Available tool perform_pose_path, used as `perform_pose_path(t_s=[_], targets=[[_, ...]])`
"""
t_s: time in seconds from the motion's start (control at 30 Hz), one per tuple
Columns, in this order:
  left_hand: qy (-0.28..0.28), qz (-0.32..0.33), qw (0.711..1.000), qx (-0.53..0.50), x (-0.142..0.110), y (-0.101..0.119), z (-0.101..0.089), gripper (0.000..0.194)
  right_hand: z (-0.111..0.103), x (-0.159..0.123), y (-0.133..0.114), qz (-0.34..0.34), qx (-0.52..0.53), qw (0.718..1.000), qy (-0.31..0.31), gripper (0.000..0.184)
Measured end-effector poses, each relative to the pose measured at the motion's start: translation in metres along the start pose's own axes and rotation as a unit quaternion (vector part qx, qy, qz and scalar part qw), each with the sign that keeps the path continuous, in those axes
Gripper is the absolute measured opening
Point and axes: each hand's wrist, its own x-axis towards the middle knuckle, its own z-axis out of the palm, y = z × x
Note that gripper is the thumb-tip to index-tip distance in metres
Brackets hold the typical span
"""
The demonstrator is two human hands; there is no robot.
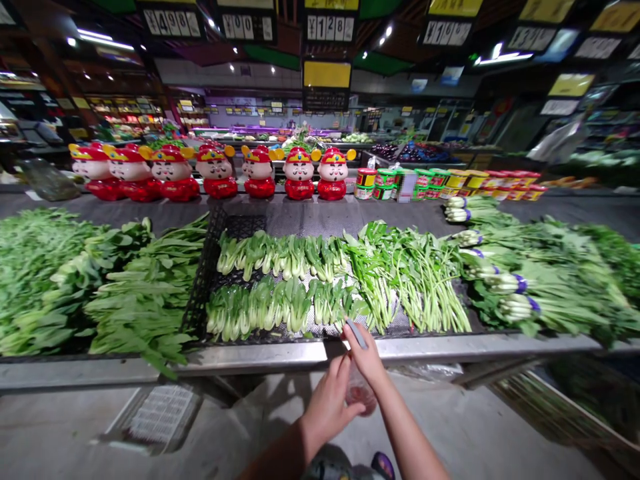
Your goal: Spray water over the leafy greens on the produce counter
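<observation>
My right hand [366, 357] is closed around the upper part of a clear spray bottle [361, 393], its grey head lying along the top of my fingers and pointing at the produce. Around the bottle's side curls my left hand [327, 400], thumb stretched across the lower body. The fingers partly hide the bottle. Just beyond my hands, short bok choy [295, 303] lies in two rows on a dark mesh tray. To its right is a heap of long-stemmed leafy greens [415, 280]; those nearest stems end close to the stand's edge.
A metal rail [240, 357] runs along the stand's front. Leafy greens [150, 287] lie left, and purple-banded bunches [515, 283] right. Red figurine jars [300, 175] and small tubs [430, 183] line the shelf behind. Below are a white crate [160, 413] and another crate [565, 407].
</observation>
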Motion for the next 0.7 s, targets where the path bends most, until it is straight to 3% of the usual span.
perform_pose_path(t_s=[0.17,0.53,0.7], targets=[[-0.005,-0.022,1.0,-0.016,0.002,0.006,0.003,0.087,-0.007,0.004,0.0,-0.028,-0.029,0.999,-0.008,0.039],[0.09,-0.028,0.996,0.006,0.038,0.03,0.021,0.073,-0.035,0.029,-0.009,-0.032,0.02,0.999,-0.031,0.039],[0.103,-0.049,0.993,0.01,0.045,0.044,0.034,0.07,-0.049,0.034,-0.004,-0.044,-0.034,0.998,-0.027,0.038]])
